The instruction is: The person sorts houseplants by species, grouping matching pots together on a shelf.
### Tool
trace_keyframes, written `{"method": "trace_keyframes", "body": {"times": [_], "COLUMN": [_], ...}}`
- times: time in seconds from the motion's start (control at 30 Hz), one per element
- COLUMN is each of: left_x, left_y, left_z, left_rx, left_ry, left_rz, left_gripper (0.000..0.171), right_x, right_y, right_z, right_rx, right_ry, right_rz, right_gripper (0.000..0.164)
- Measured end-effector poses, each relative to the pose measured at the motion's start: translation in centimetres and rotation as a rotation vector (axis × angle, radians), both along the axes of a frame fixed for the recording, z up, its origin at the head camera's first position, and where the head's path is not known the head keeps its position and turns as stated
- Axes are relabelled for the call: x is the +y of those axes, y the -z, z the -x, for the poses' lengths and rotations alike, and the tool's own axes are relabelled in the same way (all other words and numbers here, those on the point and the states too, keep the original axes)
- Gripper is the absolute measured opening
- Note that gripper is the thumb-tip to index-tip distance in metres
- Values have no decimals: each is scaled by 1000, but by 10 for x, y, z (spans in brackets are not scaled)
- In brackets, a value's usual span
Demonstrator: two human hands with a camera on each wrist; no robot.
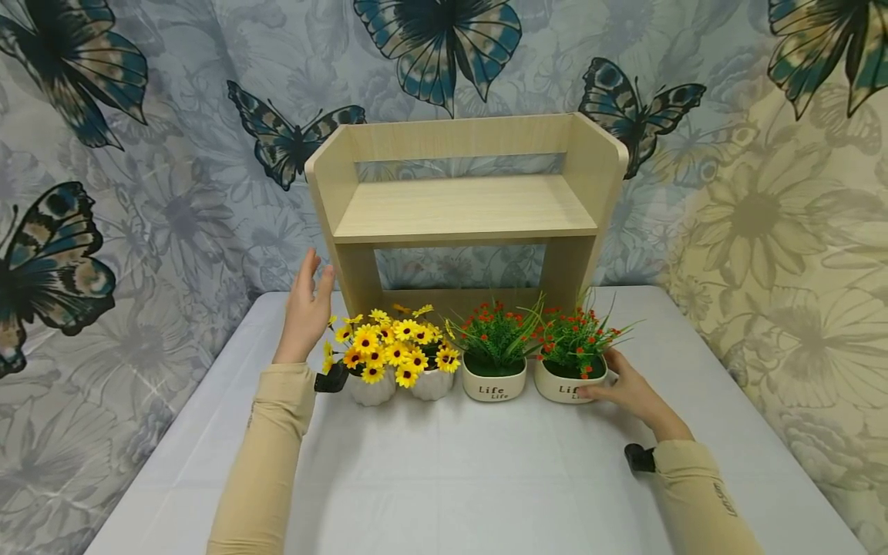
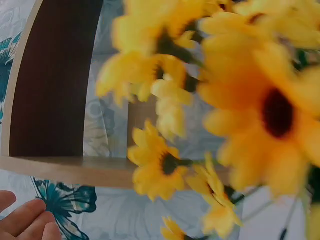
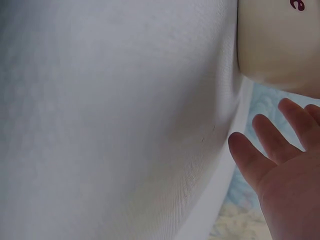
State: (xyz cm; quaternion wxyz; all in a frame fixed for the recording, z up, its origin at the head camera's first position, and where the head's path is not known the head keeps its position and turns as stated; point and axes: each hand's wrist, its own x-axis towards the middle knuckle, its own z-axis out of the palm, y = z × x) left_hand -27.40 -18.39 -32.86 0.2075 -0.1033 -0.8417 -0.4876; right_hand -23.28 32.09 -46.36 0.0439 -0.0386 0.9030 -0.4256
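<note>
My left hand [image 1: 307, 314] is raised at the left of the yellow artificial flowers [image 1: 395, 347], fingers straight and holding nothing. Those flowers stand in two whitish pots [image 1: 372, 391]. In the left wrist view, blooms [image 2: 277, 112] fill the right side, with my fingertips [image 2: 31, 216] at lower left. At the right end, my right hand [image 1: 634, 391] is beside a cream pot [image 1: 558, 385] of red-flowered greenery [image 1: 579, 335], its thumb over the front. The right wrist view shows extended fingers [image 3: 250, 160] apart from the pot's side [image 3: 280, 50]. Another cream pot [image 1: 494, 383], lettered "Life", stands to its left.
Behind the row of pots rises a two-tier wooden shelf [image 1: 465, 208] with tall side panels. A white cloth [image 1: 486, 478] covers the table. Butterfly-patterned fabric [image 1: 187, 208] hangs around the back and sides.
</note>
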Motion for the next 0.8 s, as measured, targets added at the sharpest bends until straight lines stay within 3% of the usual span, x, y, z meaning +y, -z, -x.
{"method": "trace_keyframes", "body": {"times": [0.37, 0.8], "left_x": [2, 12], "left_y": [-21, -31], "left_z": [23, 37], "left_rx": [-119, -191], "left_ry": [23, 36], "left_rz": [-53, -90], "left_gripper": [74, 79], "right_x": [-3, 0], "right_y": [-3, 0], "right_z": [-1, -1], "right_rx": [-12, 8], "right_ry": [-6, -32], "right_rz": [17, 73], "right_gripper": [107, 104]}}
